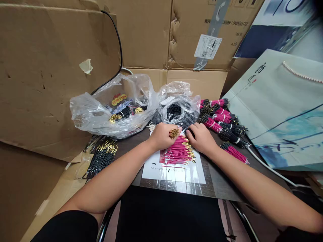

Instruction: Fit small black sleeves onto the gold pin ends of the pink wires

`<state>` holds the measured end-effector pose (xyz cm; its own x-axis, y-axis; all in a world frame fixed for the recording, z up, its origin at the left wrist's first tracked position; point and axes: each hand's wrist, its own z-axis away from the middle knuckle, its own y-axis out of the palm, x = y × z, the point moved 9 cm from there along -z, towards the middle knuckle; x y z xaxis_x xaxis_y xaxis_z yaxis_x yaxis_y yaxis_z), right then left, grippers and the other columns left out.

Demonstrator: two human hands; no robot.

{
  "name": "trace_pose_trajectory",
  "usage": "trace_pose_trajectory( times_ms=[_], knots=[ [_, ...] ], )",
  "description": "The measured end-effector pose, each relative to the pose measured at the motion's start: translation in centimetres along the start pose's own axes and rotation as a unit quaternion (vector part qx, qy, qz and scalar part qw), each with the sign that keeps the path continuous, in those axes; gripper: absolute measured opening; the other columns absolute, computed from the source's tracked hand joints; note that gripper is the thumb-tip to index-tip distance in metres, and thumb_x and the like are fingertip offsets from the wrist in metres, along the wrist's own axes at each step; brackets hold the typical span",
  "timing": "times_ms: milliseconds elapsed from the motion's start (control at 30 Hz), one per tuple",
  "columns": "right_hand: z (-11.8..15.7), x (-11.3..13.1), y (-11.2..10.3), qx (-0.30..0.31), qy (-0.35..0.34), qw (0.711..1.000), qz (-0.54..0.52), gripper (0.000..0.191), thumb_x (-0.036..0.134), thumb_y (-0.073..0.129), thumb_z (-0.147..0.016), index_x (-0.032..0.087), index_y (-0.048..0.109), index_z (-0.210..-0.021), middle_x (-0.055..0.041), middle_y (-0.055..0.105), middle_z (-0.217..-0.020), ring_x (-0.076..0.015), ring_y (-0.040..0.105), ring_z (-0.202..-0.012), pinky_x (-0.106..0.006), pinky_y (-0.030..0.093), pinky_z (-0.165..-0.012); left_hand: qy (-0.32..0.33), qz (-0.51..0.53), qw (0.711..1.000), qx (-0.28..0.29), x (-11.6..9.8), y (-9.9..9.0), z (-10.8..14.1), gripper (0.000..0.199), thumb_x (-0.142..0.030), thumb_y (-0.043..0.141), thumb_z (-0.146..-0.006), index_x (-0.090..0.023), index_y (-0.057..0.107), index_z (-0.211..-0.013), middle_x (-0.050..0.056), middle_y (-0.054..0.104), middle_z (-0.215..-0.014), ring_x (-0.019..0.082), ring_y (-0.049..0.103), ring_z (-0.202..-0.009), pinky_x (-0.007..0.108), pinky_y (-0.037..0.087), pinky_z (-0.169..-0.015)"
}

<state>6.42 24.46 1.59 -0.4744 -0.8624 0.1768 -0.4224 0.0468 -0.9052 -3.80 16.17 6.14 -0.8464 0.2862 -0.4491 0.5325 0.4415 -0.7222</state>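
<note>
My left hand (160,137) is closed around a bundle of thin wires, whose gold tips (174,133) stick out of the fist; the rest of the bundle is hidden. Close by on its right, my right hand (202,139) has its thumb and fingers drawn together near a small dark bit, too small to name. Beneath both hands a pile of pink wires with gold ends (178,151) lies on a white printed sheet (174,177). Just behind the hands, a clear plastic bag (189,104) stands open with small black pieces (174,111) in it.
Banded pink and black wire bundles (223,117) are stacked at right, with loose pink wires (234,153) nearer. Black wires (102,159) lie at left below a larger plastic bag (88,114). Cardboard boxes (143,33) and a paper bag (277,101) wall in the table (214,178).
</note>
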Motion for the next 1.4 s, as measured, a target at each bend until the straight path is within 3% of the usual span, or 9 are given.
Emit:
trace_pose_trajectory(
  times_ms=[233, 533, 767, 867, 967, 1067, 1233, 1400],
  knots=[
    [0.1, 0.0, -0.6, -0.019, -0.001, 0.999, -0.051, 0.026, 0.035, 0.043, -0.094, 0.02, 0.058, -0.08, -0.0067, 0.058, -0.081, -0.0215, 0.049, -0.081, -0.035, 0.039, -0.077, -0.005, 0.008, 1.0, 0.003, 0.2, 0.1, 0.0, 0.043, -0.035, 0.045, -0.092, -0.017, 0.039, -0.053, -0.004, 0.041, -0.049, 0.008, 0.034, -0.047, 0.025, 0.027, -0.052],
    [-0.1, -1.1, -1.3, -0.035, 0.021, 0.986, -0.159, 0.028, 0.036, 0.045, -0.093, 0.02, 0.055, -0.072, -0.0044, 0.06, -0.077, -0.0186, 0.054, -0.076, -0.033, 0.041, -0.073, -0.013, -0.002, 1.0, 0.014, 0.4, 0.2, 0.0, 0.043, -0.037, 0.045, -0.092, -0.017, 0.041, -0.053, -0.004, 0.044, -0.049, 0.008, 0.035, -0.047, 0.025, 0.027, -0.052],
    [-0.2, -2.3, -1.5, -0.038, 0.057, 0.964, -0.256, 0.024, 0.039, 0.049, -0.091, 0.021, 0.061, -0.08, -0.0038, 0.065, -0.084, -0.0183, 0.058, -0.077, -0.032, 0.044, -0.071, -0.027, -0.023, 0.999, 0.023, 0.8, 0.4, 0.0, 0.046, -0.04, 0.043, -0.093, -0.017, 0.048, -0.053, -0.001, 0.049, -0.05, 0.009, 0.038, -0.046, 0.025, 0.028, -0.051],
    [-0.1, -3.2, -1.5, -0.049, 0.088, 0.952, -0.29, 0.026, 0.043, 0.053, -0.089, 0.021, 0.063, -0.079, -0.0038, 0.065, -0.083, -0.0194, 0.058, -0.079, -0.033, 0.044, -0.074, -0.047, -0.075, 0.994, 0.058, 1.5, 1.0, 0.1, 0.043, -0.041, 0.043, -0.092, -0.017, 0.059, -0.06, 0.002, 0.057, -0.054, 0.012, 0.047, -0.05, 0.026, 0.031, -0.052],
    [0.3, -4.4, -0.9, -0.072, 0.135, 0.93, -0.334, 0.033, 0.048, 0.046, -0.091, 0.022, 0.064, -0.087, -0.0041, 0.066, -0.089, -0.0195, 0.06, -0.085, -0.033, 0.045, -0.079, -0.064, -0.119, 0.983, 0.123, 2.0, 2.0, 0.3, 0.023, -0.032, 0.05, -0.086, -0.021, 0.07, -0.085, 0.004, 0.068, -0.069, 0.017, 0.059, -0.062, 0.028, 0.038, -0.056],
    [0.9, -5.3, 0.0, -0.107, 0.185, 0.901, -0.377, 0.042, 0.051, 0.031, -0.096, 0.023, 0.061, -0.101, -0.0051, 0.065, -0.102, -0.0191, 0.059, -0.095, -0.034, 0.045, -0.085, -0.075, -0.16, 0.967, 0.183, 2.1, 2.9, 0.6, 0.031, -0.022, 0.056, -0.075, -0.026, 0.069, -0.103, 0.004, 0.072, -0.082, 0.021, 0.065, -0.073, 0.03, 0.044, -0.062],
    [1.0, -5.1, 1.3, -0.13, 0.213, 0.868, -0.428, 0.045, 0.054, 0.027, -0.096, 0.024, 0.058, -0.108, -0.0056, 0.061, -0.116, -0.0196, 0.055, -0.111, -0.037, 0.042, -0.098, -0.061, -0.208, 0.944, 0.248, 1.5, 3.9, 0.9, 0.028, -0.022, 0.054, -0.075, -0.022, 0.069, -0.098, 0.008, 0.07, -0.079, 0.025, 0.066, -0.072, 0.033, 0.046, -0.06],
    [0.5, -4.5, 1.8, -0.13, 0.213, 0.848, -0.468, 0.041, 0.054, 0.031, -0.094, 0.025, 0.058, -0.104, -0.0054, 0.059, -0.119, -0.0194, 0.051, -0.117, -0.04, 0.037, -0.104, -0.045, -0.213, 0.943, 0.254, 1.3, 4.1, 0.9, 0.026, -0.024, 0.052, -0.077, -0.022, 0.068, -0.098, 0.008, 0.069, -0.075, 0.024, 0.065, -0.068, 0.032, 0.045, -0.058]
  ],
)
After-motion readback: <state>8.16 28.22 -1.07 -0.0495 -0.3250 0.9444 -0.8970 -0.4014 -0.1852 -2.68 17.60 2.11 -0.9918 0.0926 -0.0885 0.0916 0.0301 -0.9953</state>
